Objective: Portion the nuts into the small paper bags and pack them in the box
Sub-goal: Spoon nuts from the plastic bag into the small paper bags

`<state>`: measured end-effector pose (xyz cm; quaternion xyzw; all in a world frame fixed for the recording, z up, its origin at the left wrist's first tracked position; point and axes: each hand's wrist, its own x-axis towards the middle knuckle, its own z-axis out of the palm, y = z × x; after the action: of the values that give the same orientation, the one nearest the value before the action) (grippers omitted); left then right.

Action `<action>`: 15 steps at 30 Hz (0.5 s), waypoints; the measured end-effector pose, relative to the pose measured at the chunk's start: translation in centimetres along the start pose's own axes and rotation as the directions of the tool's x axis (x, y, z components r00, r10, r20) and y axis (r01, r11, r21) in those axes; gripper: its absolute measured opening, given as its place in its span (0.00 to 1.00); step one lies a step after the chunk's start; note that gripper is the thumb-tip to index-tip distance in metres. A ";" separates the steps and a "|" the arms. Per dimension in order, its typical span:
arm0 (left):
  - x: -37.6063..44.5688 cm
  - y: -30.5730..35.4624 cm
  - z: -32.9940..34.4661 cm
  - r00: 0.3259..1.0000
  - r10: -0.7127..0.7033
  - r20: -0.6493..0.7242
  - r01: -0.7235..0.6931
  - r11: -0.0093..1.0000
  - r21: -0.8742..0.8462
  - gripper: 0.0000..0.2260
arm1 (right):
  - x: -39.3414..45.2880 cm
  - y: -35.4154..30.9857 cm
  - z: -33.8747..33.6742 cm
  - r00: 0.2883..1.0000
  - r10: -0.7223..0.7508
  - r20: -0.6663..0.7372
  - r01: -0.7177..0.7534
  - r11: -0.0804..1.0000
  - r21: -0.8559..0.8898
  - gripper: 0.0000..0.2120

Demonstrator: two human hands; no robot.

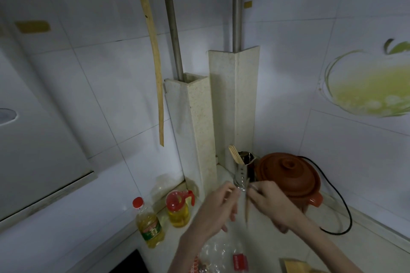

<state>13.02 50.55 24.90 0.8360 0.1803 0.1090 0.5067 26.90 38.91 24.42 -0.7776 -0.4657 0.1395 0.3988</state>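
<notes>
Brown wood shows between the two hands in the lower middle of the frame: a thin stick [246, 210], perhaps a chopstick or a slim spoon handle, hangs point-down there. The right hand [269, 203] has its fingers [255, 190] curled together at the stick's upper end, pinching it. The left hand [214, 211] sits just beside it, to the left, with fingers [230, 190] bent and bunched near the same spot; whether they actually press on the stick cannot be told, because the hands are blurred.

Just behind the hands stands a perforated metal holder [244, 168] with pale wooden chopsticks [234, 154] sticking out of its top. To its right a reddish-brown clay pot [288, 175] with a knobbed lid rests on the pale tabletop [355, 241], and a black cord [346, 213] loops round behind it.

Two bottles of yellow oil with red caps stand at lower left, the taller bottle [150, 226] nearer the bottom edge, the shorter bottle [178, 209] behind it.

At the bottom edge, below the hands, lies a crumpled clear plastic bag [218, 255] with a red label; dark brown pieces show at its lower left corner, probably the nuts. A yellowish-brown box corner [296, 266] peeks in at lower right.
</notes>
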 end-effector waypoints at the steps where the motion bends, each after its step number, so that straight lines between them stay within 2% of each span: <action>1: 0.1 0.3 0.7 1.000 -0.014 0.019 0.014 1.000 -0.024 0.11 | 0.1 -0.4 0.8 0.999 -0.031 0.009 0.030 0.999 0.029 0.21; 3: 0.3 0.5 1.0 1.000 -0.019 0.018 0.020 0.997 -0.080 0.13 | 0.1 -0.7 1.6 0.997 -0.074 -0.010 0.074 0.995 0.069 0.23; 6: 0.1 0.3 0.6 0.996 0.019 0.087 -0.012 0.996 -0.083 0.10 | 0.0 -0.6 1.2 0.996 -0.091 -0.021 0.093 0.989 0.115 0.21; 10: 0.1 -0.1 0.4 0.995 0.019 0.093 -0.013 0.998 -0.064 0.10 | -0.4 -1.2 1.2 0.992 -0.122 0.043 0.116 0.986 0.122 0.20; 15: 0.3 0.2 0.4 0.996 0.029 0.090 -0.024 0.998 -0.060 0.11 | -0.6 -1.4 1.3 0.994 -0.089 0.069 0.073 0.975 0.211 0.20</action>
<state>13.49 50.30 24.87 0.8271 0.1429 0.0830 0.5372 24.94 39.34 24.60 -0.7058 -0.4952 0.2014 0.4649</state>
